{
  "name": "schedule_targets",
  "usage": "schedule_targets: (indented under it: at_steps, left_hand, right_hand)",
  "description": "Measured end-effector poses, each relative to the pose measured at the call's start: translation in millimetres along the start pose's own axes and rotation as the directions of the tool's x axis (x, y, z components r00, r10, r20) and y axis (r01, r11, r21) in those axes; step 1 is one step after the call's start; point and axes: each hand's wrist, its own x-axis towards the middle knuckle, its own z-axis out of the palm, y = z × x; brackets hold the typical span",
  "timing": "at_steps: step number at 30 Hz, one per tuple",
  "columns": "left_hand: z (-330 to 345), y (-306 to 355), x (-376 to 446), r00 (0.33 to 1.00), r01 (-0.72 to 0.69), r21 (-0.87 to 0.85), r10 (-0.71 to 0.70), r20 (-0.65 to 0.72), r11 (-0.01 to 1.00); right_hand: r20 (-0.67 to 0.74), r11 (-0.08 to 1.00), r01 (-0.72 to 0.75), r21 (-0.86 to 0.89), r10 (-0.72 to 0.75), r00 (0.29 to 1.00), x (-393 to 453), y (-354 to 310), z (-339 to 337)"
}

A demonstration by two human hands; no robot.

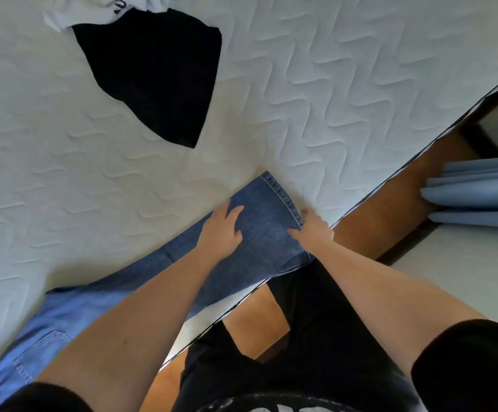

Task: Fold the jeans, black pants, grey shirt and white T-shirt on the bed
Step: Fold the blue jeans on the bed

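On the white quilted mattress (316, 93), the left hand (222, 230) presses flat-fingered on the jeans (267, 233) while the right hand (313, 226) pinches their hem.

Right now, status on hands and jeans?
Left hand flat on jeans near the hem; right hand at the hem edge, grip unclear. Black pants lie apart on the bed. Nothing in the way.

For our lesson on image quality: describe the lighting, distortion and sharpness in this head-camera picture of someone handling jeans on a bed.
Head view: soft, even daylight with only faint shadows; wide-angle distortion bends the bed edge; the black pants are so dark that their folds vanish; the right hand looks slightly blurred, while the left hand and the jeans hem stitching stay fairly sharp.
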Motion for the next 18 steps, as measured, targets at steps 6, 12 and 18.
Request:
schedule_targets:
  at_steps: [6,12,18]
  left_hand:
    - [3,9,28,0.953,0.3,-0.494,-0.276,0.122,0.816]
    - [1,-4,27,0.934,0.353,-0.537,-0.248,0.259,0.766]
    - [-7,-10,1,0.955,0.294,-0.55,-0.221,0.196,0.782]
  right_hand:
    - [-0.034,0.998,-0.042,0.038,0.044,0.998,-2,1,9]
    - [-0.003,0.908,0.154,0.39,-0.167,0.986,-32,-9,6]
    - [-0.038,0.854,0.266,0.447,-0.279,0.959,-67,-47,-1]
